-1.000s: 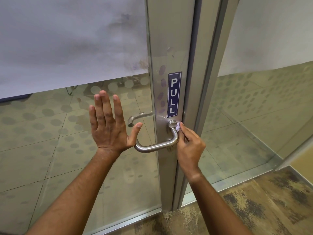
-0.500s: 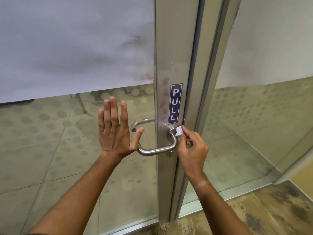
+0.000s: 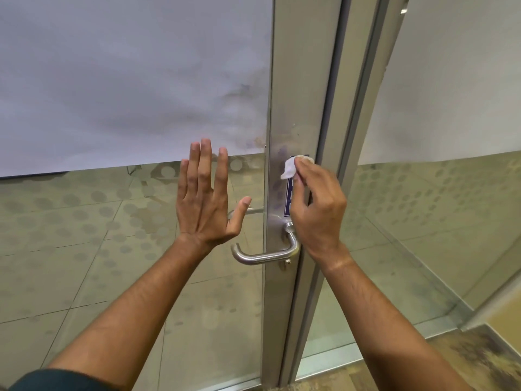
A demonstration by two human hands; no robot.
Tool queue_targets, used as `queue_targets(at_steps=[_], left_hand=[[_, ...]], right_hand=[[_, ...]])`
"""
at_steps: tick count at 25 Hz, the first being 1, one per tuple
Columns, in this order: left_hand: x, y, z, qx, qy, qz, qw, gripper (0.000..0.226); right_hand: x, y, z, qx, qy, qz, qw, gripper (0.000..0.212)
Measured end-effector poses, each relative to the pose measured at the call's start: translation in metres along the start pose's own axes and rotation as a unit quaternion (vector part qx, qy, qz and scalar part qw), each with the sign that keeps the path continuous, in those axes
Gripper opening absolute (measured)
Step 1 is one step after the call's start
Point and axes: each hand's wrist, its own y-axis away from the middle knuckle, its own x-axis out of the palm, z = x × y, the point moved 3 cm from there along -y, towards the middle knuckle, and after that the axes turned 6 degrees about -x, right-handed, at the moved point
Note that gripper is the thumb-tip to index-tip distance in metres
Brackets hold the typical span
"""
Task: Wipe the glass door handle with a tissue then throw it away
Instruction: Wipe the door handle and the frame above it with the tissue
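Right hand pinches one tissue.

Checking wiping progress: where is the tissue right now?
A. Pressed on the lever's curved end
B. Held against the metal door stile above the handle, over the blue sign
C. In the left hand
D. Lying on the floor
B: the right hand pinches the tissue against the door stile, well above the handle.

even, soft indoor light; faint glare on the steel door handle; wide-angle bending at edges, focus sharp throughout.
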Motion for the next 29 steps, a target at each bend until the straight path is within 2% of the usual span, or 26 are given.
queue_targets(at_steps=[10, 17, 23, 29], left_hand=[[0.001, -0.025, 0.004, -0.005, -0.055, -0.002, 0.998, 0.094], [0.009, -0.025, 0.005, 0.000, -0.092, -0.015, 0.996, 0.094], [0.013, -0.025, 0.007, -0.009, -0.101, -0.019, 0.995, 0.095], [0.012, -0.024, 0.006, -0.011, -0.102, -0.025, 0.994, 0.095]], right_hand=[[0.019, -0.021, 0.000, -0.049, 0.031, 0.009, 0.998, 0.024], [0.029, -0.014, -0.004, -0.104, 0.114, 0.079, 0.985, 0.034], [0.043, -0.001, -0.006, -0.117, 0.111, 0.195, 0.967, 0.059], [0.040, 0.024, -0.021, -0.145, 0.120, 0.256, 0.948, 0.072]])
